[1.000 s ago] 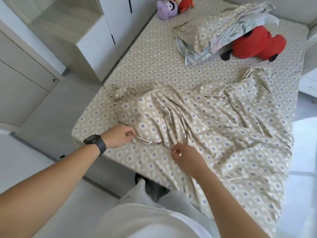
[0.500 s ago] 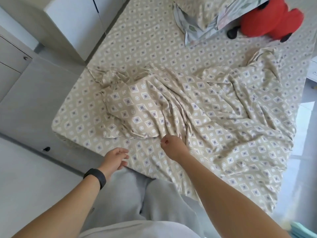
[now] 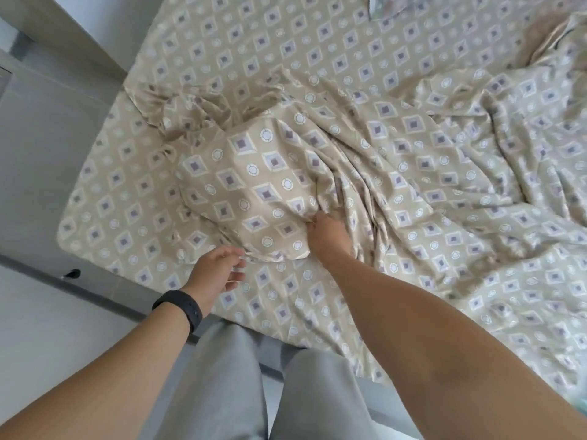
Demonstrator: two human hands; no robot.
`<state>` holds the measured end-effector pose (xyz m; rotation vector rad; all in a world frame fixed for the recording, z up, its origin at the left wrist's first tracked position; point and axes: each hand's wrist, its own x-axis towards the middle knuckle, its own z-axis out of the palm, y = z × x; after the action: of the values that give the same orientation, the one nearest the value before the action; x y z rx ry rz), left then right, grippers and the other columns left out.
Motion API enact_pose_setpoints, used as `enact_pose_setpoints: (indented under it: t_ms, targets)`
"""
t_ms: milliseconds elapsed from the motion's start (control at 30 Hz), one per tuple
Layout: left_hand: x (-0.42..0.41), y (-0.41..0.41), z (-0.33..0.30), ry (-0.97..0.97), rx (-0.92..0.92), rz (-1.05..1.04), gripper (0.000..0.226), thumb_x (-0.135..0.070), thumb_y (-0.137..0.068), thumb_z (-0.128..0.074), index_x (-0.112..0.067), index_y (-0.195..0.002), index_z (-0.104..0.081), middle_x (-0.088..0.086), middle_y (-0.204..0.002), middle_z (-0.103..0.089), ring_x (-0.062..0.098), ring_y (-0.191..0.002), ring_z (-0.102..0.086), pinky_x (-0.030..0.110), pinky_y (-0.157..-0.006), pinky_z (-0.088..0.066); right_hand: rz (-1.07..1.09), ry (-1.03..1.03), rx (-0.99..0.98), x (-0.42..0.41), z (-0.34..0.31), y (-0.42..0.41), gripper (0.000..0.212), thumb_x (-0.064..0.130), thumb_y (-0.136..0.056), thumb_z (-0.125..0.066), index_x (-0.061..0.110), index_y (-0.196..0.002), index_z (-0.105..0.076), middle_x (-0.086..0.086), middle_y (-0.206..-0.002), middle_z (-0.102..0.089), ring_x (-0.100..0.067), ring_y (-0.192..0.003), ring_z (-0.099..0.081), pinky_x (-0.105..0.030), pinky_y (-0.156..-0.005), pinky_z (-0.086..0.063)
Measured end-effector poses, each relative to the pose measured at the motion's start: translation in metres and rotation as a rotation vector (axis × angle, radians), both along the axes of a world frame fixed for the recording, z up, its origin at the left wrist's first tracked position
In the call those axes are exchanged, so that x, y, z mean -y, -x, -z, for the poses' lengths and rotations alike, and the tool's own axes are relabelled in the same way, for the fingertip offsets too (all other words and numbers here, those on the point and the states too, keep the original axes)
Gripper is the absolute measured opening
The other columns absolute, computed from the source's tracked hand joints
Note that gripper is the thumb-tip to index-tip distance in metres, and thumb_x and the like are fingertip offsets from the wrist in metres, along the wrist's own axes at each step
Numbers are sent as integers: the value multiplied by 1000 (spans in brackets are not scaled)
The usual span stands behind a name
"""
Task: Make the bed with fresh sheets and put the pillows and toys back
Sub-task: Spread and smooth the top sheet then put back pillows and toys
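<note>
A crumpled beige cover [image 3: 397, 160] with a diamond pattern lies bunched over the bed, on a fitted sheet [image 3: 133, 192] of the same pattern. My right hand [image 3: 327, 230] pinches a fold of the cover near its front edge, and the cloth to its left is lifted into a bulge. My left hand [image 3: 216, 271], with a black band on the wrist, hovers with relaxed fingers just left of the cover's lower edge and holds nothing. A corner of a pillow [image 3: 381, 7] shows at the top edge. No toys are in view.
A grey bed frame [image 3: 95, 287] runs along the foot of the bed, with a white cabinet [image 3: 63, 30] at the upper left. My legs in grey trousers [image 3: 222, 376] stand against the bed's foot.
The view has tilted down, so the pillows and toys have left the frame. My left hand let go of the cover's edge and drew back. My right hand has lifted its fold of cover.
</note>
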<state>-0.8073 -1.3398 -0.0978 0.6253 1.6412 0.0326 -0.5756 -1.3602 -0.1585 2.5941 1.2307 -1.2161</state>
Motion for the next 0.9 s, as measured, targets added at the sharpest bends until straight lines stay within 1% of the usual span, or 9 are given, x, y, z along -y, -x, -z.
enact_pose_setpoints:
  t_ms: [133, 233, 367, 467, 533, 600, 667, 767, 900]
  targets:
    - [8, -7, -8, 43, -11, 60, 21, -12, -99, -52, -11, -113, -67, 11, -103, -71, 21, -72, -65, 28, -60, -48, 153, -135, -130, 12, -28, -7, 29, 36, -106, -31, 19, -95, -53, -5, -86, -61, -27, -79, -58, -41, -72, -49]
    - [12, -27, -41, 86, 65, 133, 14, -19, -99, -54, -21, -109, -64, 12, -117, -67, 20, -75, -64, 26, -58, -47, 280, -277, -284, 21, -99, 1, 37, 39, -109, -29, 14, -91, -50, -1, -74, -55, -19, -67, -51, -37, -65, -40]
    - [36, -53, -131, 306, 346, 13, 30, -48, -99, -50, -25, -114, -62, 7, -100, -68, 26, -87, -66, 38, -87, -52, 255, -482, -434, 37, -246, 39, 37, 37, -109, -34, 16, -80, -43, 7, -68, -43, -7, -59, -39, -26, -60, -33]
    - [50, -61, -180, 360, 532, -149, 25, -35, -95, -62, -15, -108, -57, -23, -64, -65, -1, -64, -59, 17, -73, -45, 203, -576, -482, 54, -323, 57, 38, 36, -109, -37, 21, -74, -39, 10, -66, -39, -2, -56, -37, -18, -59, -34]
    - [46, -59, -214, 267, 678, -79, 43, -21, -79, -82, 2, -110, -62, -53, -68, -51, -2, -73, -56, 12, -67, -38, 208, -623, -479, 69, -353, 57, 40, 35, -108, -39, 20, -72, -38, 10, -65, -38, -2, -55, -35, -17, -57, -34]
    - [24, -61, -235, 182, 947, -197, 41, -32, -88, -66, -3, -117, -66, -33, -104, -70, 3, -97, -63, 12, -91, -40, 230, -667, -442, 78, -381, 47, 40, 36, -108, -41, 18, -72, -40, 9, -64, -36, -3, -55, -33, -19, -56, -31]
    - [9, -56, -263, -1, 924, -444, 57, -48, -91, -49, -17, -137, -59, 8, -143, -58, 31, -131, -53, 45, -115, -34, 260, -735, -405, 83, -407, 38, 39, 36, -107, -42, 16, -74, -42, 8, -64, -35, -5, -57, -33, -23, -57, -31]
    - [-18, -41, -289, -36, 888, -633, 65, -61, -95, -43, -11, -130, -64, 19, -130, -65, 35, -120, -61, 49, -103, -46, 280, -852, -356, 83, -445, 23, 40, 36, -106, -48, 15, -72, -46, 8, -61, -37, -6, -55, -34, -19, -52, -30]
    - [-39, -45, -336, -109, 948, -597, 36, -32, -101, -46, -9, -121, -65, 16, -106, -74, 31, -90, -75, 41, -78, -57, 226, -876, -249, 81, -468, 9, 45, 44, -98, -60, 13, -68, -49, 7, -57, -45, -9, -54, -42, -25, -55, -38]
